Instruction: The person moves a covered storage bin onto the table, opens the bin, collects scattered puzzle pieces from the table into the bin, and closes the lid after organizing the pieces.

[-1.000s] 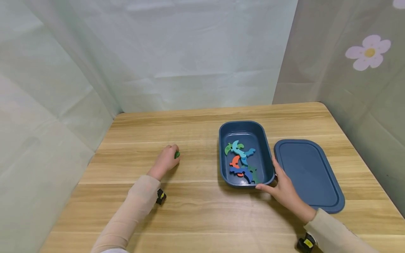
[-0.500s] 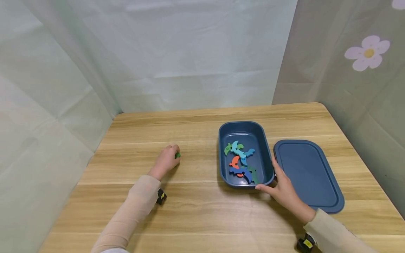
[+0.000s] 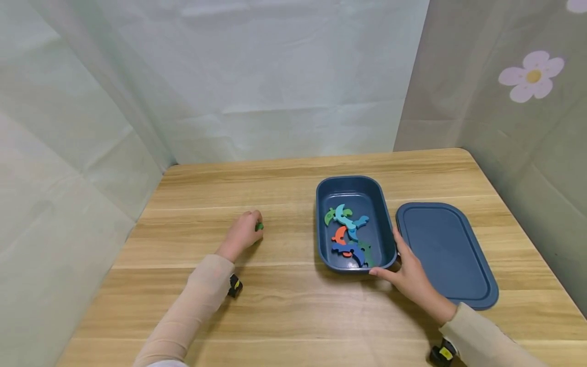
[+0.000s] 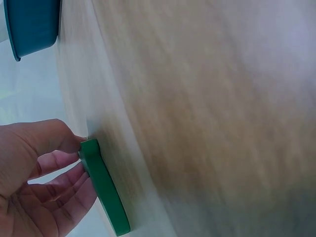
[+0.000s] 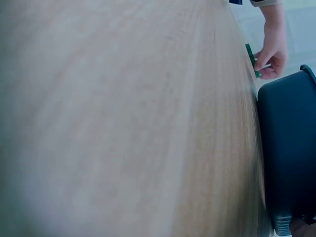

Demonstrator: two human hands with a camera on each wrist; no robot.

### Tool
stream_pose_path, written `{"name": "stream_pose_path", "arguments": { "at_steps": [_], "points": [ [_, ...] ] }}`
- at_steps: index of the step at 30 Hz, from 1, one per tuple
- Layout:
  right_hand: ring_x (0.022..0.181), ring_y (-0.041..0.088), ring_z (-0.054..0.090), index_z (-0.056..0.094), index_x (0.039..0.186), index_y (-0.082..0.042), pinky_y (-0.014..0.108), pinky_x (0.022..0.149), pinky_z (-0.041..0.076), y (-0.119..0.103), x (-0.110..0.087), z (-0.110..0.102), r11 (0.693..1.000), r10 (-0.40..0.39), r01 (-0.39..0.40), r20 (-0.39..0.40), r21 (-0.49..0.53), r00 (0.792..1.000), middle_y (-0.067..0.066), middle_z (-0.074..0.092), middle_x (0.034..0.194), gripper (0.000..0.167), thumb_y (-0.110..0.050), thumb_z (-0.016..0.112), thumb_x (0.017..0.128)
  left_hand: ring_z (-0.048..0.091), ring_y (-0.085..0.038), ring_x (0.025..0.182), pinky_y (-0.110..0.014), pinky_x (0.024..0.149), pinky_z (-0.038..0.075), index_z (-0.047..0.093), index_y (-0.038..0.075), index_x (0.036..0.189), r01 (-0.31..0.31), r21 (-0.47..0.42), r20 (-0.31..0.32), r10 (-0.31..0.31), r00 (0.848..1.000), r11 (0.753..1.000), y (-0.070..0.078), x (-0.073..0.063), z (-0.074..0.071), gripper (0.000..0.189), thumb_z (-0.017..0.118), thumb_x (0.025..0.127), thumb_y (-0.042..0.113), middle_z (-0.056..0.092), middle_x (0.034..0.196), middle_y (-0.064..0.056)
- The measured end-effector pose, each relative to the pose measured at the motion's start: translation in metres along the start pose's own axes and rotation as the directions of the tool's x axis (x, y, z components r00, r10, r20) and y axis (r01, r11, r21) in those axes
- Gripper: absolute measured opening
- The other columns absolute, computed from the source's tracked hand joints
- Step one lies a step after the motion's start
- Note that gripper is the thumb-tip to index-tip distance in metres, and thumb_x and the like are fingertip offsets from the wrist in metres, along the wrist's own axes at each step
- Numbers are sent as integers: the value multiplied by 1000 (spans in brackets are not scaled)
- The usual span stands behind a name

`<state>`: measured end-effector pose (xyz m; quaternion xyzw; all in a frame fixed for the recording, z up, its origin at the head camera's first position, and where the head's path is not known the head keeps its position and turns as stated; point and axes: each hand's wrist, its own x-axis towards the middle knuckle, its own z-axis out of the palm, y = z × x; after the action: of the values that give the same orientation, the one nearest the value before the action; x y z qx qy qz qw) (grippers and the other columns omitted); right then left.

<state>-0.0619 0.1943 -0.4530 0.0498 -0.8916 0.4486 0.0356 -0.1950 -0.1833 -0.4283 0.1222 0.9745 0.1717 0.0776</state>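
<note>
My left hand [image 3: 241, 235] is low over the left half of the table, its thumb and fingers pinching a green puzzle piece [image 4: 107, 190]. In the left wrist view this piece looks like a narrow block close to the wood; the head view hides most of it behind the fingers. At the near right corner of a dark blue box [image 3: 322, 242], my right hand [image 3: 411, 275] holds on, thumb at the front rim and fingers along the side. Inside the box lie several puzzle pieces, among them a light blue one [image 3: 344, 218], an orange one [image 3: 339, 235] and a dark blue one [image 3: 350, 251].
A flat dark blue lid [image 3: 442, 250] lies on the wooden table [image 3: 284, 316], right of the box and beside my right hand. Pale cloth [image 3: 284, 76] hangs behind the table and along both sides.
My left hand has shifted very slightly to the right with the green piece between its fingers. The right hand and the box stay where they were.
</note>
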Motion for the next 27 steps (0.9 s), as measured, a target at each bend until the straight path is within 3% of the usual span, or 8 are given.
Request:
{"name": "stream_pose_path", "arguments": {
  "at_steps": [15,27],
  "points": [
    [132,50,32,11,150,5,61,98,37,1,0,0,1000,-6,6,-4,-2,1000,33,20,150,110,-21,83,71,50,-21,74,-31,64,44,58,-1,102,0,-26,-17,-1,1000,1000,11,0,-1,24,64,80,4,55,87,-11],
    [132,51,30,12,149,6,61,98,37,1,0,0,1000,-3,3,-6,-14,1000,34,20,150,110,-21,83,71,56,-22,85,-36,75,51,59,0,104,-84,-80,-80,77,994,993,29,4,-5,25,63,80,5,60,98,-12]
  ]
}}
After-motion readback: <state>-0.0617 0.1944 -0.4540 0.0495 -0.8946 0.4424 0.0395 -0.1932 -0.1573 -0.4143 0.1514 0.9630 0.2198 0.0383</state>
